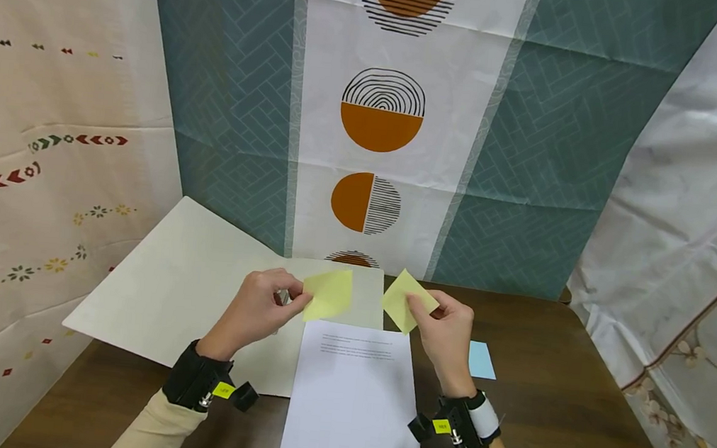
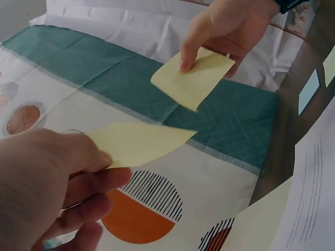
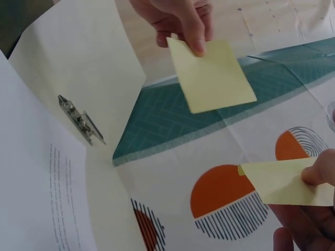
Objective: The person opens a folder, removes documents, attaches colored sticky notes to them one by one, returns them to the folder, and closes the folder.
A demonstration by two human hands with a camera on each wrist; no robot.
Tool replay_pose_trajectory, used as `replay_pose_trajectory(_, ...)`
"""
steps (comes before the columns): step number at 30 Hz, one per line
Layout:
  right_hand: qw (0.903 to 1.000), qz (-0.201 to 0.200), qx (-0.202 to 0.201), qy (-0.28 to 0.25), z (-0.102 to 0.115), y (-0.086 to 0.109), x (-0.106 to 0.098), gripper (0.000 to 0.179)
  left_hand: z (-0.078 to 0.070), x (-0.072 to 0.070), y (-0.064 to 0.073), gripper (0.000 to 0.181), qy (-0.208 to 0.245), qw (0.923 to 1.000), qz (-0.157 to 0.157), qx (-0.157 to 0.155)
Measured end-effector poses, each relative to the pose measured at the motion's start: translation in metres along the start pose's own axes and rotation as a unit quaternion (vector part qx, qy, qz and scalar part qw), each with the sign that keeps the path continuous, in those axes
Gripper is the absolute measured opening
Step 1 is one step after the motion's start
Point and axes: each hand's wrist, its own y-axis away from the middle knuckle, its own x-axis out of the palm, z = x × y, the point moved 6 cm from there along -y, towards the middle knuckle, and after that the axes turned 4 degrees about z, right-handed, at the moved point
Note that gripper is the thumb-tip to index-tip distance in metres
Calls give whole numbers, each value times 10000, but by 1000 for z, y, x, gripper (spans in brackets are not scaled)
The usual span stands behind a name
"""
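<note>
Between thumb and fingers, my left hand [image 1: 262,304] pinches a yellow sticky note [image 1: 329,295] by its left edge. My right hand [image 1: 449,335] pinches a second yellow sticky note [image 1: 403,300], turned cornerwise in the head view. Both notes are held up above the far end of a printed sheet [image 1: 352,401], a gap apart. In the right wrist view the left hand's note [image 3: 214,76] looks nearly flat, while the right hand's note [image 3: 288,183] has a small fold at one corner.
An open cream file folder [image 1: 199,288] lies under the sheet, its left cover raised toward the cloth; a metal clip [image 3: 81,120] is fixed inside. A light blue sticky note [image 1: 482,360] lies on the brown table [image 1: 559,412], right of the sheet. Patterned cloths [image 1: 228,99] hang behind.
</note>
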Motion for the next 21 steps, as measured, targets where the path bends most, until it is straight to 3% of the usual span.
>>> replay_pose_trajectory(5, 10000, -12, 33, -10, -1, -1, -2, 16, 14, 0, 6, 5, 273, 9967, 759, -43)
replay_pose_trajectory(11, 9999, -43, 140, 86, -3, -1, -4, 16, 25, -1, 15, 14, 592, 9861, 1547, 150)
replay_pose_trajectory(16, 9998, -70, 142, 108, -2, -1, -4, 16, 28, -6, 17, 14, 622, 9826, 1721, 322)
replay_pose_trajectory(21, 9999, -7, 150, 76, -3, -1, 1, 16, 33, -12, 23, 9, 639, 9792, 1915, 202)
